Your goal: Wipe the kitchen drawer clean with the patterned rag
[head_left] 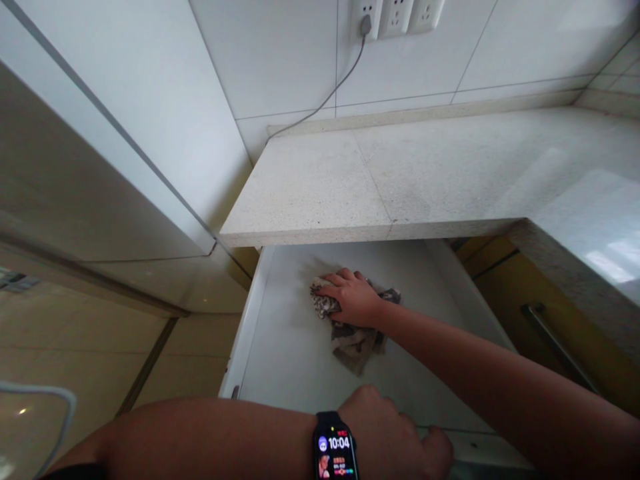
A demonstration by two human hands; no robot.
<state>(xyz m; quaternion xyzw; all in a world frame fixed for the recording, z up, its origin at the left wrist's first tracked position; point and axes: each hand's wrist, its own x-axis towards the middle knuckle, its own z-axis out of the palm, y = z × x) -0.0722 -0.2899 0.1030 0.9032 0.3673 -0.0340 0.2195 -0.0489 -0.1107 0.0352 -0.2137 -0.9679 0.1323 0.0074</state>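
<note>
An open white drawer [280,347] juts out from under the countertop. On its floor lies a crumpled grey-brown patterned cloth [356,347]. My right hand [353,298] presses down on the cloth, fingers curved over its bunched upper part; a loose end spreads toward me. My left hand [395,433], with a black watch [336,443] on the wrist, is at the drawer's front edge, its fingers bent over and partly hidden; whether it grips the edge cannot be made out.
The pale stone countertop [320,180] overhangs the drawer's back. A tall white cabinet [150,100] stands left. Right, below the counter, is a cabinet front with a metal handle [560,347]. A grey cord [345,80] hangs from a wall socket [367,10].
</note>
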